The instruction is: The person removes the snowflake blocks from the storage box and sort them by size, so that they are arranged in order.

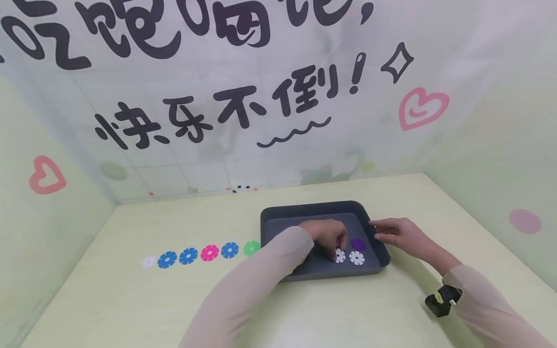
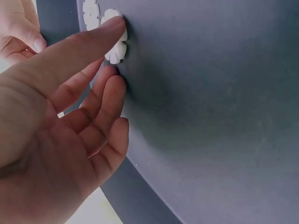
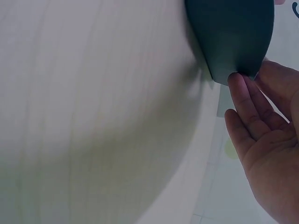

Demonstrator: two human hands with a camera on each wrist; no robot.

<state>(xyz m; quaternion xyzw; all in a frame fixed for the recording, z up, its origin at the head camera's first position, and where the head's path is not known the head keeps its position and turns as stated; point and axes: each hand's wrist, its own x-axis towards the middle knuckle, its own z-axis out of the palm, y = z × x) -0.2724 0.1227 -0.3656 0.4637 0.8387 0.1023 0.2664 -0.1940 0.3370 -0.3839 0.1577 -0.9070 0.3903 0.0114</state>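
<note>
In the head view my left hand reaches down into a dark grey tray. It pinches a white notched snowflake disc low over the tray floor; in the left wrist view the thumb covers part of that disc. Right beside it lies a second white disc, with a purple disc behind. My right hand holds the tray's right wall near the far corner, and the right wrist view shows its fingers against the outside, the thumb's tip hidden.
Left of the tray, discs lie in a row on the pale table: a white one, several blue ones, a pink one and a green one. Printed wall sheets enclose the table's back and sides.
</note>
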